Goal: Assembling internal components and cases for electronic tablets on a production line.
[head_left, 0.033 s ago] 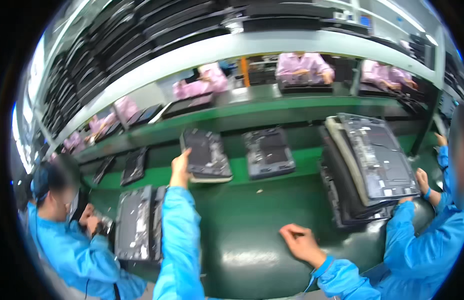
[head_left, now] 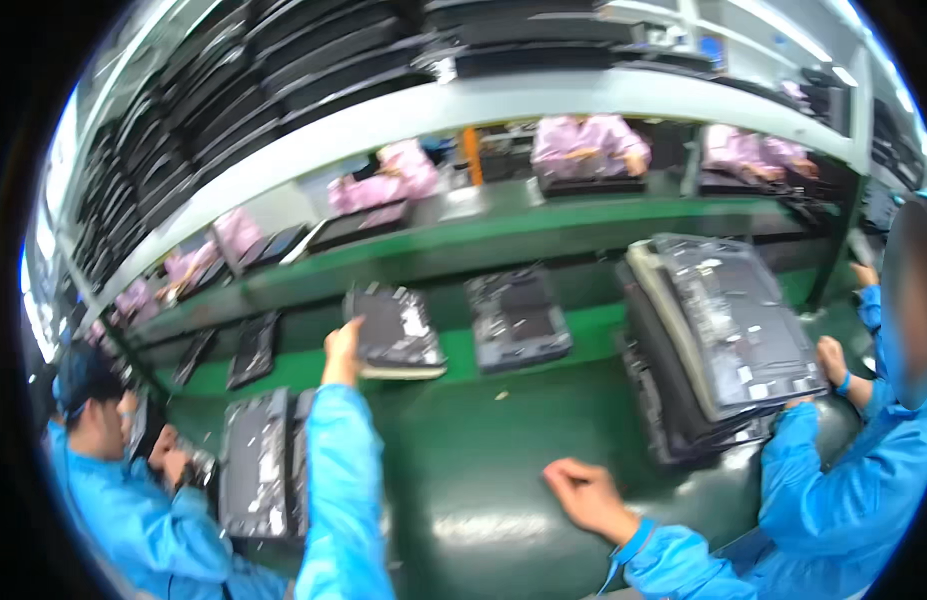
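My left hand (head_left: 344,345) reaches forward, its fingers closed on the left edge of a flat dark electronics housing (head_left: 392,328) with shiny silvery patches and a pale lower rim. The housing is at the back of the green bench, tilted a little. To its right lies a similar grey-black housing (head_left: 519,318), apart from both hands. My right hand (head_left: 589,495) hovers over the bench nearer to me, fingers curled in and fingertips close together. Whether anything small is between them is hidden. A blue band circles that wrist.
At right a tall stack of housings (head_left: 719,330) stands beside a co-worker in blue (head_left: 849,480). More housings (head_left: 254,465) stand at left near another co-worker (head_left: 154,510). Behind runs a green ledge (head_left: 454,225), with people in pink beyond, under a loaded shelf (head_left: 404,112).
The whole view has shifted slightly, so the bench things sit a little further left and lower. Both hands keep much the same pose.
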Motion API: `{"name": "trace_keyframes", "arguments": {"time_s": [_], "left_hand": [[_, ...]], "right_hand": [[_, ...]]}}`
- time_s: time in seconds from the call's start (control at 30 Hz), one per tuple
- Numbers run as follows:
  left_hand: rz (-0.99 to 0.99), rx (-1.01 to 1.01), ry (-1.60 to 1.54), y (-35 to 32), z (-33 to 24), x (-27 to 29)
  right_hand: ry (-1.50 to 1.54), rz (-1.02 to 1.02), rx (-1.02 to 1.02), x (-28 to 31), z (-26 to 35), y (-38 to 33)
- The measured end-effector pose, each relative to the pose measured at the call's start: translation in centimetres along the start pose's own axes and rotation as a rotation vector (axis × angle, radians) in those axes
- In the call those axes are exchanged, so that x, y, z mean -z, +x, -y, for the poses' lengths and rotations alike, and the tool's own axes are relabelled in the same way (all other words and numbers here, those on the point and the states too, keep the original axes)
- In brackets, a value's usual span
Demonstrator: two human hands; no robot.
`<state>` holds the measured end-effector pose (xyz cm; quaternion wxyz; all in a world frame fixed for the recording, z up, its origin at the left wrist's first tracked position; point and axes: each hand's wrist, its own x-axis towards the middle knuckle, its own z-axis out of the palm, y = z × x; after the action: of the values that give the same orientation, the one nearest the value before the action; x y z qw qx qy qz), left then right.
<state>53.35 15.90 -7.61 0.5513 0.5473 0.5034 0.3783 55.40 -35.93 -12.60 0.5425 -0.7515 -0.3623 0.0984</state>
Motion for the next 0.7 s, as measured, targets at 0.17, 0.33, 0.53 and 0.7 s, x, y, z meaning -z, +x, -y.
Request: {"name": "trace_keyframes", "arguments": {"time_s": [0.17,0.33,0.53,0.7], "left_hand": [[-0.890,-0.746,0.735,4.0,0.9,1.3],[0.269,-0.659,0.938,-11.6,-2.4,-9.7],[0.285,-0.137,0.873,-16.8,0.0,-16.5],[0.437,-0.117,0.012,-12.0,2.2,-16.5]], "right_hand": [[-0.053,0.000,0.117,0.4,1.0,0.4],[-0.073,0.043,0.102,1.3,0.5,0.8],[-0.044,0.068,0.094,1.0,1.0,1.3],[-0.007,0.149,0.010,0.6,1.5,1.6]]}}
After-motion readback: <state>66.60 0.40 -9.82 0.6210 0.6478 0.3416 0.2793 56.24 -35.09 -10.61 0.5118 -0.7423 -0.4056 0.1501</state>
